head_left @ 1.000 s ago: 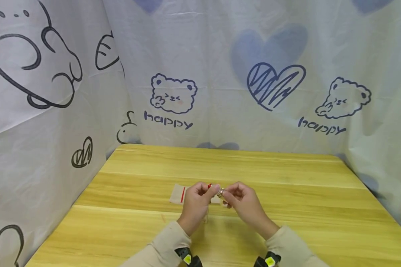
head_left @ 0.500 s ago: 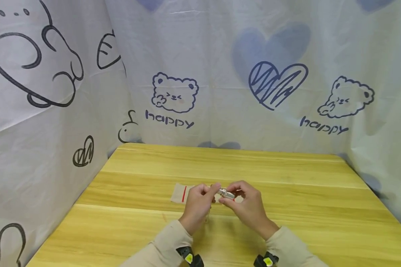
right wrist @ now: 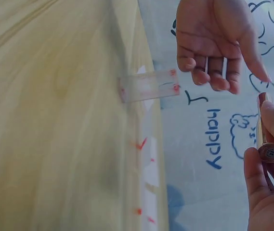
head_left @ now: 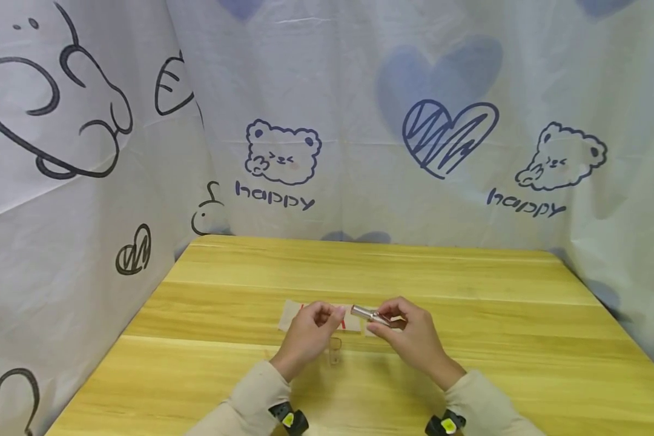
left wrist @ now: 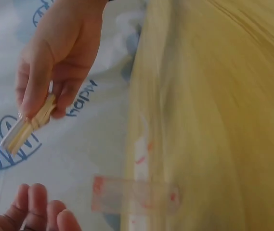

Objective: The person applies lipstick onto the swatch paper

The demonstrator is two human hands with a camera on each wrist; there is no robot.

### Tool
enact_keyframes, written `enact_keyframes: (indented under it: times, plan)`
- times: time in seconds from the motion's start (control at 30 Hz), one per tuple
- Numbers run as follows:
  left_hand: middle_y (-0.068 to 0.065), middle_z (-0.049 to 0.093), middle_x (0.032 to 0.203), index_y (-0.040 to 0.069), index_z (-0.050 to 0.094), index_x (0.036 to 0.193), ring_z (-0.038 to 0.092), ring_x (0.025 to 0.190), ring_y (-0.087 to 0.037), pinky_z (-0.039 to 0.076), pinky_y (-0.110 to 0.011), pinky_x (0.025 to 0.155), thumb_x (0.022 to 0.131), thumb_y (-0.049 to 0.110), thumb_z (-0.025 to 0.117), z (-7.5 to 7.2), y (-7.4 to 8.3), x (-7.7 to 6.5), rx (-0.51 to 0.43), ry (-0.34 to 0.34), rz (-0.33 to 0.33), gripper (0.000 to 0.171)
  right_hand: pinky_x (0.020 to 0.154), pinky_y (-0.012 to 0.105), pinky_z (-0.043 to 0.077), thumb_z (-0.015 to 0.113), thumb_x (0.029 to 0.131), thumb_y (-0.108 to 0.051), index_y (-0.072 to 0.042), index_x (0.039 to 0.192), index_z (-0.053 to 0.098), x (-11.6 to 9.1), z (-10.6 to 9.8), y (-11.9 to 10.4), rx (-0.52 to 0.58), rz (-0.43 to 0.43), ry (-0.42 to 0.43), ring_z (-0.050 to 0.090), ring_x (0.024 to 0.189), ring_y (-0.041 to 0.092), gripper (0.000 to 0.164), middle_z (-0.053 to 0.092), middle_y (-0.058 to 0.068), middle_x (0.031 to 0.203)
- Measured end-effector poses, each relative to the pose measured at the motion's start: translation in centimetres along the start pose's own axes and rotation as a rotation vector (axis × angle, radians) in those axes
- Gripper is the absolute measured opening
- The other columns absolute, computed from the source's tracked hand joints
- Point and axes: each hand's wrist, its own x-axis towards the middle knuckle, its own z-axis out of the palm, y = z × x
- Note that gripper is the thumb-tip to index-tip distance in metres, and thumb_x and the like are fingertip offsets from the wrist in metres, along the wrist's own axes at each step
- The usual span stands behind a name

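Observation:
My right hand [head_left: 414, 339] pinches a slim shiny metal tube [head_left: 362, 312] between thumb and fingers above the table. One end of the tube points left, towards my left hand [head_left: 307, 333]. A round, dark reddish disc [right wrist: 271, 152] with a fine pattern shows by the right fingers in the right wrist view. Apart from the tube, the left hand holds nothing, its fingers relaxed and its thumb spread in that view. Below the hands stands a small clear plastic piece [head_left: 335, 351] with reddish marks.
A pale paper strip [head_left: 290, 316] with red marks lies on the yellow wood-grain table [head_left: 223, 375] behind the left hand. Another pale piece shows under the right fingers. White printed curtains [head_left: 360, 200] hang behind the table and along its sides.
Both hands were together on the tube; the left hand has let go and drawn away left. The right hand now holds the tube alone, and more of its length shows.

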Motion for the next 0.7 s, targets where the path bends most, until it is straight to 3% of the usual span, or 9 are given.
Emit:
enact_keyframes:
  times: [0.17, 0.4, 0.7]
  plan:
    - [-0.004, 0.058, 0.098, 0.003, 0.057, 0.114, 0.055, 0.09, -0.019, 0.048, -0.037, 0.078, 0.096, 0.043, 0.059, -0.7, -1.0, -0.3, 0.056, -0.085, -0.071, 0.045, 0.064, 0.026, 0.057, 0.079, 0.078, -0.001, 0.0, 0.094, 0.064, -0.7, -0.3, 2.6, 0.024, 0.097, -0.015, 0.064, 0.079, 0.011, 0.023, 0.068, 0.008, 0.092]
    - [-0.009, 0.055, 0.113, 0.0, 0.051, 0.129, 0.053, 0.096, -0.023, 0.049, -0.042, 0.08, 0.087, 0.029, 0.075, -1.5, -1.8, -0.7, 0.137, -0.223, -0.154, 0.056, 0.066, 0.025, 0.057, 0.079, 0.08, -0.009, -0.003, 0.095, 0.064, -1.1, -0.5, 3.3, 0.064, 0.145, -0.031, 0.066, 0.083, 0.012, 0.022, 0.068, 0.009, 0.097]
    - [-0.006, 0.057, 0.101, -0.001, 0.06, 0.116, 0.055, 0.086, -0.02, 0.049, -0.038, 0.076, 0.084, 0.015, 0.077, -1.4, -2.2, -0.7, 0.251, -0.296, -0.087, 0.039, 0.066, 0.025, 0.057, 0.08, 0.08, -0.007, -0.002, 0.095, 0.064, -1.1, -0.4, 3.2, 0.066, 0.194, -0.038, 0.065, 0.083, 0.011, 0.023, 0.068, 0.01, 0.097]
